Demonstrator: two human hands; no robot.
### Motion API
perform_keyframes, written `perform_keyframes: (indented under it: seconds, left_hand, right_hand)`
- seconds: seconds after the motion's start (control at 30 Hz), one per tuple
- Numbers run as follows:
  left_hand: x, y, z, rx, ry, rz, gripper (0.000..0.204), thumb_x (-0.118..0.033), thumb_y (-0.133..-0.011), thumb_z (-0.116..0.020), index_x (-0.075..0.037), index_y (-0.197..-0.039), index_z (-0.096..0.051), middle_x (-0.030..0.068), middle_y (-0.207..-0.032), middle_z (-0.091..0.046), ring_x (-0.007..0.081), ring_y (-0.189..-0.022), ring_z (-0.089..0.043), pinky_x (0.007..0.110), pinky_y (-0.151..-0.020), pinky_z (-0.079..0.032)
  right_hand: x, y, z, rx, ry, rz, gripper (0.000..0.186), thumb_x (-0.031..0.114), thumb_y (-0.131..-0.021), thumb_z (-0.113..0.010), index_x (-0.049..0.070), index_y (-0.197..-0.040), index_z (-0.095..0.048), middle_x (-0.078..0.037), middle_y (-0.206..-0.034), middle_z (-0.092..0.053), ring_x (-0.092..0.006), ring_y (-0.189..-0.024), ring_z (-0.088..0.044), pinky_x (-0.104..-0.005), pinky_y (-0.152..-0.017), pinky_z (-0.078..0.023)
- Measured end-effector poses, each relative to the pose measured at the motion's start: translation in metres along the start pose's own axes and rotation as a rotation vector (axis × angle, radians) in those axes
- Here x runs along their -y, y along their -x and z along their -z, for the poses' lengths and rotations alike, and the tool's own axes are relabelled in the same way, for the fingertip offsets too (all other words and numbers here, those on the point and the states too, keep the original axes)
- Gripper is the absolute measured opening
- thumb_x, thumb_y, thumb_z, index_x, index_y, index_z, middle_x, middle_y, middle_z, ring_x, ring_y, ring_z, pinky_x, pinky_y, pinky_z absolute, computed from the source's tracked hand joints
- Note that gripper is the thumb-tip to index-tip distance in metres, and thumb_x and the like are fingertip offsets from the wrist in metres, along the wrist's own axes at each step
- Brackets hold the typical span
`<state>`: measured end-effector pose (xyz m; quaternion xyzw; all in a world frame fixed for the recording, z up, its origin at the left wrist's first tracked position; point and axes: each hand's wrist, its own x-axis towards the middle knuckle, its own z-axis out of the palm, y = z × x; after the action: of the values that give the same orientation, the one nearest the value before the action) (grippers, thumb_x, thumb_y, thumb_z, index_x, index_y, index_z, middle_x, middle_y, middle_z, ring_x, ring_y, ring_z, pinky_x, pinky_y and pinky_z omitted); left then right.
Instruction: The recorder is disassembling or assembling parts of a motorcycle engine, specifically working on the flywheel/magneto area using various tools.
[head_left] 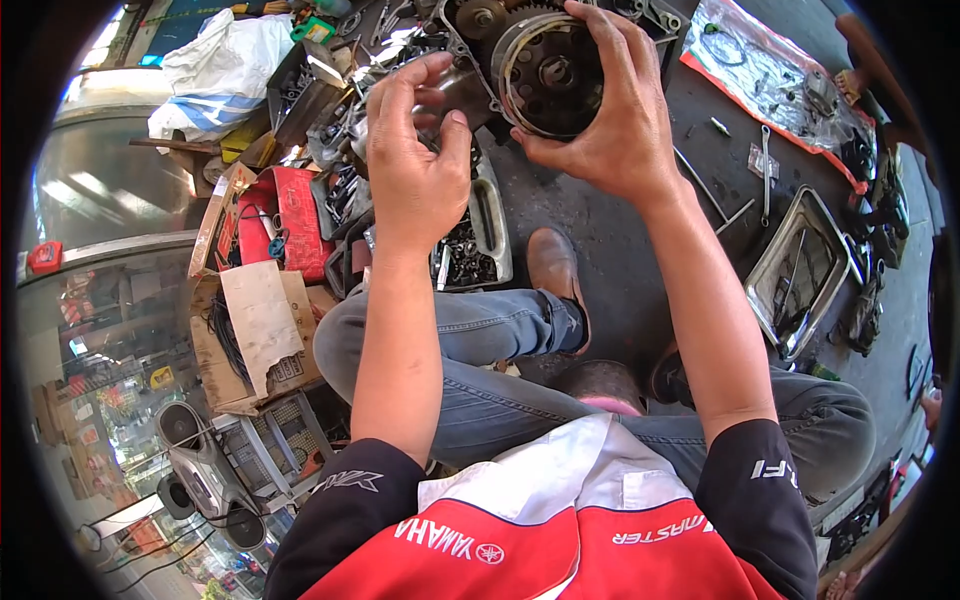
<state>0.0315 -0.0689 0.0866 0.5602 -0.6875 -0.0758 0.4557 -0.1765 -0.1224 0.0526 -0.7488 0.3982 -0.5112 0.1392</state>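
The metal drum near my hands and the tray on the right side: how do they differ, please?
The drum is round; the tray is rectangular. The right hand grips the drum, whereas the tray lies on the floor. Both have a raised rim.

metal drum point(552, 72): right side behind right hand point(628, 115) | engine casing point(470, 62): cut by upper edge | right shoe point(668, 376): mostly hidden
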Motion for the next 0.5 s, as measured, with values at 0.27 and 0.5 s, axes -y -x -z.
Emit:
perform_keyframes:
  seconds: [0.27,0.5]
  left_hand:
    - [0.010,-0.003,-0.011,-0.006,-0.343,-0.222,0.077,-0.003,-0.082,-0.075,-0.003,-0.154,-0.048,0.0229,-0.148,-0.054,0.0423,-0.144,-0.049,0.051,-0.124,-0.040]
    - [0.013,-0.004,-0.024,0.061,-0.352,-0.213,0.091,-0.003,-0.079,-0.078,-0.004,-0.161,-0.040,0.0237,-0.155,-0.050,0.0439,-0.148,-0.046,0.051,-0.125,-0.039]
  right_hand:
    - [-0.018,-0.004,-0.017,-0.031,0.025,0.048,0.118,0.029,-0.056,-0.100,0.004,-0.157,-0.043,-0.024,-0.146,-0.049,-0.0474,-0.139,-0.047,-0.0562,-0.118,-0.042]
    - [-0.019,-0.002,-0.023,-0.065,-0.011,-0.002,0.116,0.029,-0.059,-0.099,0.000,-0.155,-0.042,-0.026,-0.146,-0.048,-0.0482,-0.139,-0.046,-0.0553,-0.119,-0.042]
